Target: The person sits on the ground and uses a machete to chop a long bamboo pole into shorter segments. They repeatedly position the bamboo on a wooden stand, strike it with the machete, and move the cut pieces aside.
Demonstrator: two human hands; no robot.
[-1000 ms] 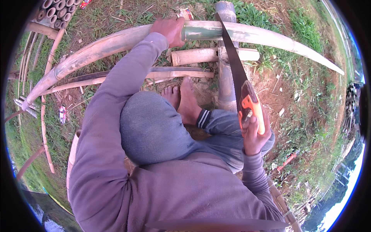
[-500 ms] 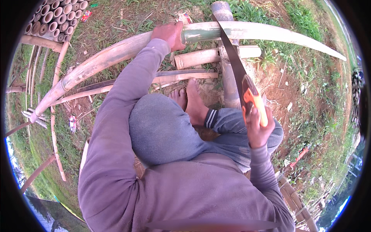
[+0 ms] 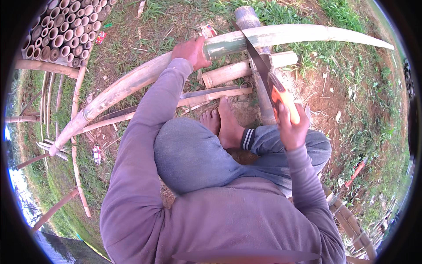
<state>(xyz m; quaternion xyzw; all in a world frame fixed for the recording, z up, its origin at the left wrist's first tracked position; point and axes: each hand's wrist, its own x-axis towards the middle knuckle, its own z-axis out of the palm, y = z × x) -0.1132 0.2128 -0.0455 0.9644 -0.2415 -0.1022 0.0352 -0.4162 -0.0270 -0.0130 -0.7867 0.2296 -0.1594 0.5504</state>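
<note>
A long, pale bamboo pole [image 3: 132, 86] runs across in front of me and appears curved in this view. My left hand [image 3: 192, 53] is closed around it, left of a greenish stretch. In my right hand [image 3: 293, 127] is the orange handle of a hand saw [image 3: 262, 70]. The saw's dark blade lies across the pole, its tip beyond the far side. Whether the teeth sit in a cut cannot be made out. Under the pole, close to the blade, is a thick greyish bamboo support [image 3: 247, 18] pointing away from me.
A shorter bamboo piece [image 3: 228, 74] lies against the support. Split bamboo strips [image 3: 215, 94] rest near my bare feet [image 3: 231, 125]. Several cut bamboo tubes [image 3: 66, 27] are stacked at far left, above a pole frame [image 3: 74, 145]. A red-orange object [image 3: 356, 172] lies in grass at right.
My right hand has pushed the saw forward, away from my body, so the handle is nearer the pole. My left hand keeps its hold. The whole view has shifted slightly.
</note>
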